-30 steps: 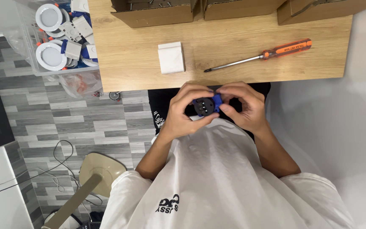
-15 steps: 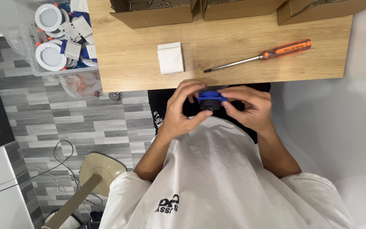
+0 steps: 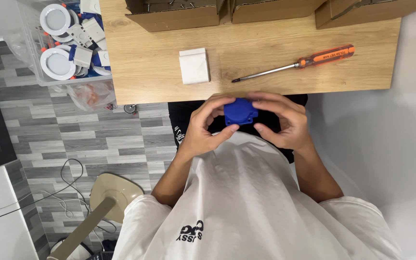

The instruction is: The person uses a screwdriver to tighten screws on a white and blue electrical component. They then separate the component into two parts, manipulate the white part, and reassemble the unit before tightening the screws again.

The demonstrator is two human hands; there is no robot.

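Both hands hold a small blue plastic part (image 3: 240,111) just in front of the near edge of the wooden bench (image 3: 150,72), above the lap. The left hand (image 3: 207,126) has its grip closed on the part's left side, thumb beneath; the right hand (image 3: 281,120) has its grip closed on the right side. On the bench lie a white square block (image 3: 194,66) and, well apart, an orange-handled screwdriver (image 3: 294,63). Cardboard boxes (image 3: 174,14) line the far edge.
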